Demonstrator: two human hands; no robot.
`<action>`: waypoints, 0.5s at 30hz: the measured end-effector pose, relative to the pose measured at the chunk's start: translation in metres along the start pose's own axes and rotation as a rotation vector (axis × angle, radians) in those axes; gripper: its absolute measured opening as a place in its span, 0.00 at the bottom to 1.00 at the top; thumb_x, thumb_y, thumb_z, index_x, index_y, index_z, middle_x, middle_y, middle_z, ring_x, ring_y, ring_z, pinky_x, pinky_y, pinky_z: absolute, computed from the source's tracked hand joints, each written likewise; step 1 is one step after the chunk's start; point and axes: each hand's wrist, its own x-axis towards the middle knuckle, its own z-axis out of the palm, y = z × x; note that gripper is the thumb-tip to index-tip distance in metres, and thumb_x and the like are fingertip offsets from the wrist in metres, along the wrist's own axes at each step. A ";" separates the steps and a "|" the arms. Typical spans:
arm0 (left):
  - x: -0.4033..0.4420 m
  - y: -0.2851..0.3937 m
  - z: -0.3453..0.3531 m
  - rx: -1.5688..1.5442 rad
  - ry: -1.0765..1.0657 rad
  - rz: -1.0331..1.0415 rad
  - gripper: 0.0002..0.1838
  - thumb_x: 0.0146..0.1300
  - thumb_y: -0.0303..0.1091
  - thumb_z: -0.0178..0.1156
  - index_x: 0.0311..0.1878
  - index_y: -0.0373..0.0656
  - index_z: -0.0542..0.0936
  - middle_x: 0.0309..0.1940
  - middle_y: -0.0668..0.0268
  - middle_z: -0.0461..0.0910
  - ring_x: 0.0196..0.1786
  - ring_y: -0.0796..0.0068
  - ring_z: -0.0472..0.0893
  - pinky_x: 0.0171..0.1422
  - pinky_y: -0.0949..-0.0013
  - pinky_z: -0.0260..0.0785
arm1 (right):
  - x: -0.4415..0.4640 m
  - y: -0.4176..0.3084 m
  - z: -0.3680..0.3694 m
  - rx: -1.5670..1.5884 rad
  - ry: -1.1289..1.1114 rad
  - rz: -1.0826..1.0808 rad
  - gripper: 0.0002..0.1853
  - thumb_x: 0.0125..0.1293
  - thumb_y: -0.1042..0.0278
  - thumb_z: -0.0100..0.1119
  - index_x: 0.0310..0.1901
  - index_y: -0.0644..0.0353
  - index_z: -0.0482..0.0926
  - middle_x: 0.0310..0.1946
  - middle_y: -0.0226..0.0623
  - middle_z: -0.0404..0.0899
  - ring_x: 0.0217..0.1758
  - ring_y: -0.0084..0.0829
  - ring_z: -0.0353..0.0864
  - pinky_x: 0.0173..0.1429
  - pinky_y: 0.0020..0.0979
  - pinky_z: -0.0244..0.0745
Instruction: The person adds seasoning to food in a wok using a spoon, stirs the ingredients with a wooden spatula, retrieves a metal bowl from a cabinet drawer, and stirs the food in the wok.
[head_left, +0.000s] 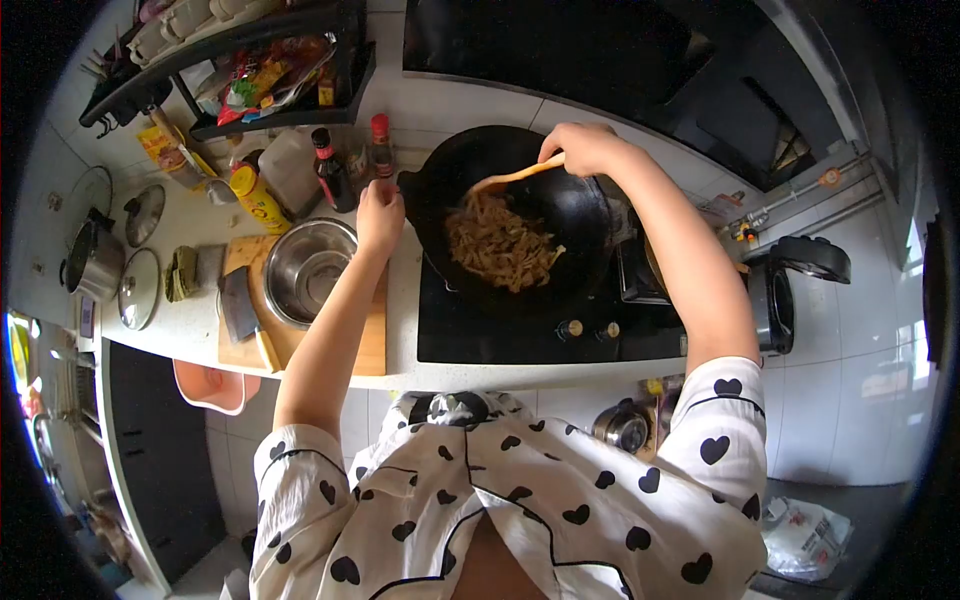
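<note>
Black wok (578, 228), brown food (503, 245), white heart-patterned shirt (600, 515)

I lose the lower end of the wooden spatula (527, 174) among the brown strips (500, 250). I can't tell whether the left hand (380, 214) grips the wok (572, 212). My view's near edge cuts off the shirt (610, 520).

At the front edge of the counter (402, 345), a wooden cutting board (371, 345), with a cleaver (243, 310) along its left edge and a steel bowl (290, 264) near its back edge. Toward the counter's back edge, a dark bottle (334, 180) and a yellow canister (258, 202). Near the left edge, a pot (97, 260) and a glass lid (138, 287). Below the front edge, a pink basin (215, 388).
</note>
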 end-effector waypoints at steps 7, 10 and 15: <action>0.004 0.004 0.000 0.036 -0.012 0.028 0.09 0.53 0.31 0.53 0.37 0.38 0.72 0.36 0.53 0.74 0.42 0.53 0.74 0.47 0.59 0.66 | -0.006 -0.040 -0.019 -0.249 0.236 -0.236 0.12 0.47 0.77 0.57 0.33 0.50 0.83 0.33 0.33 0.81 0.40 0.36 0.80 0.40 0.36 0.74; 0.005 0.001 0.001 0.061 0.005 0.033 0.10 0.53 0.30 0.52 0.38 0.37 0.72 0.36 0.53 0.75 0.42 0.55 0.74 0.47 0.61 0.66 | 0.004 -0.060 -0.004 -0.282 0.274 -0.391 0.09 0.50 0.74 0.56 0.31 0.50 0.83 0.29 0.34 0.80 0.37 0.36 0.80 0.37 0.35 0.74; 0.007 -0.005 0.002 0.058 -0.025 0.051 0.12 0.54 0.30 0.52 0.41 0.35 0.73 0.36 0.54 0.76 0.40 0.60 0.76 0.46 0.66 0.67 | 0.011 -0.056 0.026 -0.495 0.153 -0.357 0.04 0.48 0.69 0.56 0.23 0.51 0.81 0.23 0.34 0.79 0.32 0.37 0.80 0.33 0.35 0.74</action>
